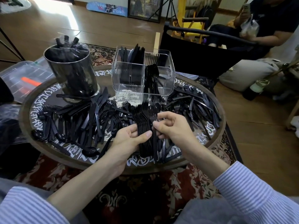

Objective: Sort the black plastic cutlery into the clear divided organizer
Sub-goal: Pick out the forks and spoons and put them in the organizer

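Your left hand gripped a stack of forks, thumb curled over the handles, while your right hand pinched one more fork against the stack's edge. The organizer stood beyond on the round tray, with knives at the back and spoons at the right. The nested forks could have fanned apart and dropped into the loose cutlery if that thumb eased. A dark cylinder stood left; patterned rug and wood floor lay around; someone sat nearby.
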